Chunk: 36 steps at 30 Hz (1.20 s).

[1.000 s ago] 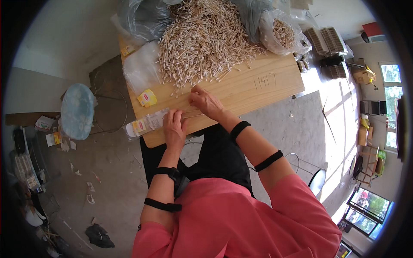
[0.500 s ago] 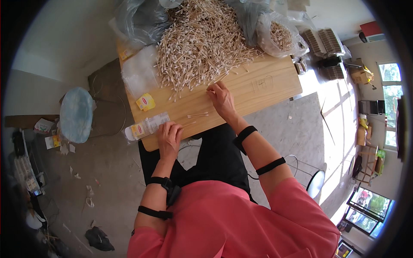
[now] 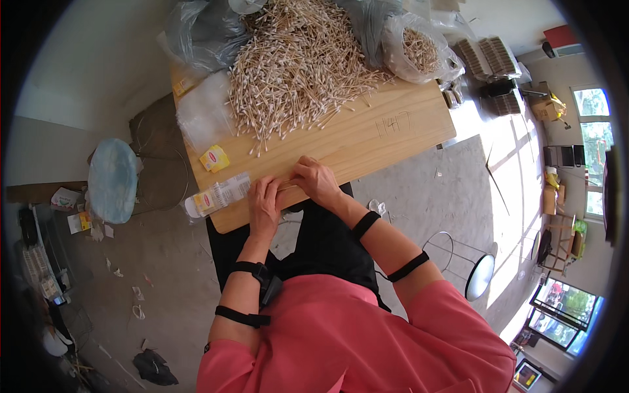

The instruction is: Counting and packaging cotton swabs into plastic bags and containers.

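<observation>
Fingers [image 3: 283, 190] of both hands pinched a few cotton swabs [image 3: 288, 186]; a clear bag [image 3: 419, 49] beyond held more swabs.

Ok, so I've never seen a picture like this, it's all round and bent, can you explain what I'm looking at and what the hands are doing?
This comes from a wide fisheye camera worn on a person's head, looking down, so straight edges curve near the rim. The arms entering from below are the wearer's own. The left hand and right hand meet at the near edge of a wooden board and seem to pinch a few thin sticks between them; I can't make out the grip exactly. Behind them lies a big pile of cotton swabs, with plastic bags around it. Left of the hands lie a small clear packet and a yellow box. A stool stands on the floor.
</observation>
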Tool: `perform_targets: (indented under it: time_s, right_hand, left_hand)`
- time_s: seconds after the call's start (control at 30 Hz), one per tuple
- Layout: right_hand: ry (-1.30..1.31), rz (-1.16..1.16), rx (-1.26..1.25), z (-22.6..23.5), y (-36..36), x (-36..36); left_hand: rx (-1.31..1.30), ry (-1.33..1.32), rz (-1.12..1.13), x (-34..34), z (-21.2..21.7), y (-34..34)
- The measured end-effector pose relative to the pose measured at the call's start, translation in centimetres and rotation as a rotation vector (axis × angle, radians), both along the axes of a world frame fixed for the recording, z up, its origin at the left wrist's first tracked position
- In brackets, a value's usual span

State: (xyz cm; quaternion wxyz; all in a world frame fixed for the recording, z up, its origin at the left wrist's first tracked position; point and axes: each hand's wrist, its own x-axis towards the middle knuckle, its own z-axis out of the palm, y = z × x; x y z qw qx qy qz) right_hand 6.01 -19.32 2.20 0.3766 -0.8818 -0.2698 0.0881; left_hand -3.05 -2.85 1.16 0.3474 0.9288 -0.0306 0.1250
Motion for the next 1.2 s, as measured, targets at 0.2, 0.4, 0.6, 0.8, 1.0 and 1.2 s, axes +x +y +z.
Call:
perform_targets:
  time_s: [0.2,0.4,0.6,0.8,1.0,1.2]
  right_hand:
    - [-0.124,-0.422,0.06,-0.1,-3.1,5.1]
    - [-0.281,-0.114,-0.101,-0.4,-6.4,10.5]
    - [-0.122,0.029,-0.113,-0.8,-2.1,6.0]
    - [-0.068,-0.085,0.051,0.4,-2.3,3.0]
    - [-0.046,-0.006,-0.015,-0.1,-1.1,1.1]
    - [-0.182,-0.305,0.055,0.2,-2.8,5.5]
  left_hand:
    - [-0.021,0.003,0.065,-0.9,0.9,0.2]
    - [0.099,0.01,0.034,-0.8,0.3,0.2]
    - [0.115,-0.034,0.034,-0.8,-0.2,0.2]
    - [0.116,-0.002,0.029,-1.0,-0.7,0.4]
    - [0.124,-0.013,0.027,-0.5,0.0,-0.2]
    - [0.169,0.05,-0.034,0.1,0.0,0.4]
